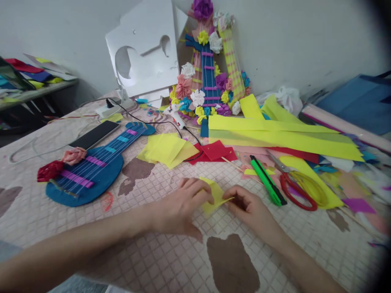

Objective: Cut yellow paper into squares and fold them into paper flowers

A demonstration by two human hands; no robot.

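Note:
A small square of yellow crepe paper [215, 196] is in front of me on the patterned tablecloth. My right hand [244, 205] pinches its right edge between thumb and fingers, and that edge lifts a little. On the paper's left side is my left hand [183, 203], palm down with fingers bent and thumb spread apart; its fingertips reach the paper's edge. Just beyond lies a stack of yellow paper squares [166, 148], with red paper pieces [216, 151] beside it. A green box cutter [267, 181] rests to the right of my right hand.
Scissors [297, 191] lie at the right among yellow paper strips [281, 132] and scraps. A blue toy guitar with paper roses [91, 171] and a phone [94, 135] are at the left. Behind stand a hot glue gun [176, 114], flower-covered guitars [210, 77] and white foam [146, 44].

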